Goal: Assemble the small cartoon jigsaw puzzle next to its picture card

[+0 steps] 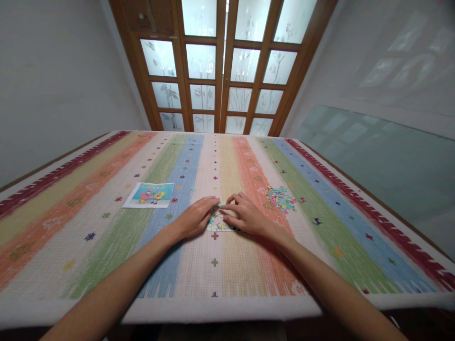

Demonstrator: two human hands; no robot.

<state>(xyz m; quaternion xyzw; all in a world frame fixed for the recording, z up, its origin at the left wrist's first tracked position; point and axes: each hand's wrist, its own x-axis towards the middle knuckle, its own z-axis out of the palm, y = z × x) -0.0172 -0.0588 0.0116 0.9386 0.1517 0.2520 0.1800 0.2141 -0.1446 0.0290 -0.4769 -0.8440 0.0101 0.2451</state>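
A partly joined jigsaw puzzle (pixel 217 223) lies on the striped cloth in the middle of the table, mostly hidden under my hands. My left hand (pixel 195 217) rests on its left edge, fingers together and pressing down on the pieces. My right hand (pixel 243 214) lies on its right side, fingertips pinched at the top edge of the puzzle beside the left fingertips. To the right sits a heap of loose puzzle pieces (pixel 280 198). A cartoon reference picture (pixel 149 194) lies flat to the left.
The striped cloth (pixel 106 237) covers the whole table, down to its front edge just before me. Wooden doors with frosted glass panes (pixel 222 71) stand beyond the far edge. A glass panel (pixel 391 161) leans on the right wall.
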